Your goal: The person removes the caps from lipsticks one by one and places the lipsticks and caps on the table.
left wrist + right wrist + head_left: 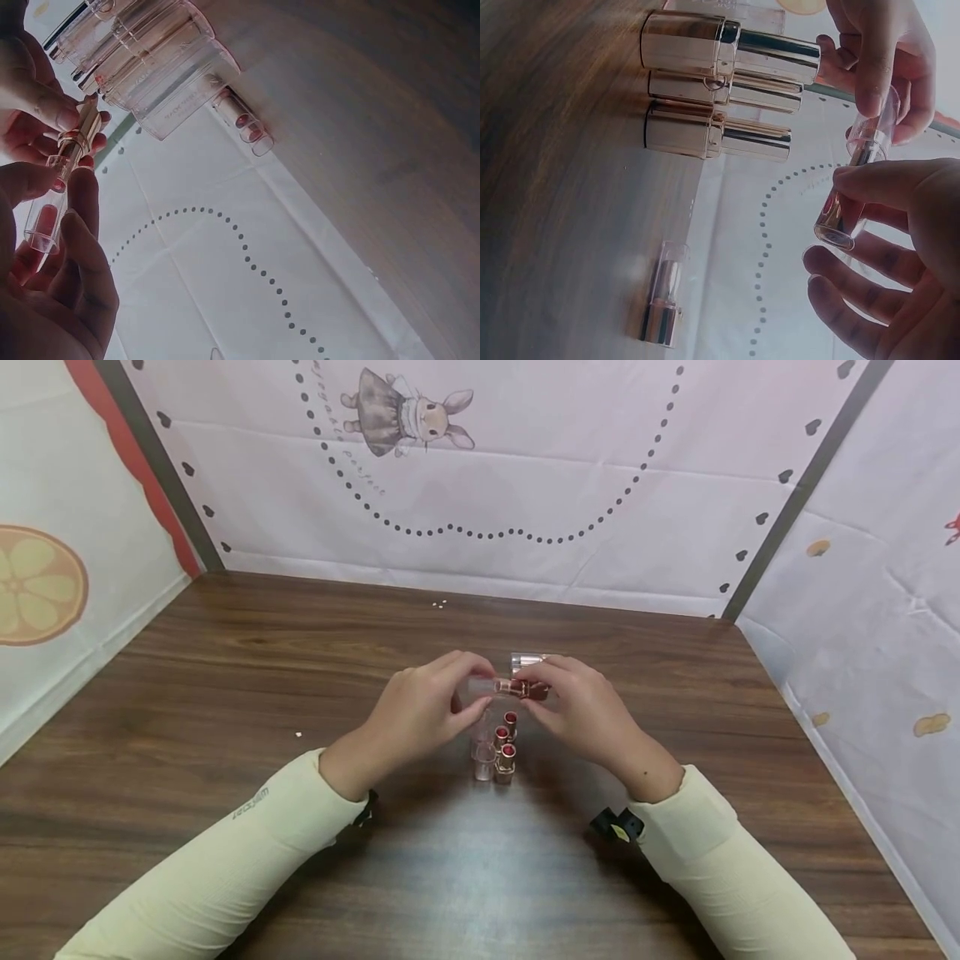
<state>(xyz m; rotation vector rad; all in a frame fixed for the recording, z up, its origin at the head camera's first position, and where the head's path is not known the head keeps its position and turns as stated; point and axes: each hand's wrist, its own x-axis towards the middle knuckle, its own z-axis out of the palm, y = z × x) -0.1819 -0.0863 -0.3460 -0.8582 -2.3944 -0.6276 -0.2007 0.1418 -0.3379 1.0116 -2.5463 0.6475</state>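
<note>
Above the table my right hand (581, 710) pinches the metallic base of a lipstick (845, 208) between thumb and fingers. My left hand (423, 697) holds a clear cap (43, 234) by its sides. The cap lies in line with the lipstick, its open end around the lipstick's tip, as the right wrist view shows. Below the hands, three uncapped lipsticks (506, 766) with red tips stand upright on the table. Beside them, on the left, stand clear caps (484, 763). Fingers partly hide the held pieces in the head view.
Behind the right hand a capped lipstick (664, 300) stands on the wooden table (225, 693). Small white bits (439, 604) lie toward the back, and another scrap (298, 734) is at the left. Printed cloth walls (525, 485) enclose the back and sides.
</note>
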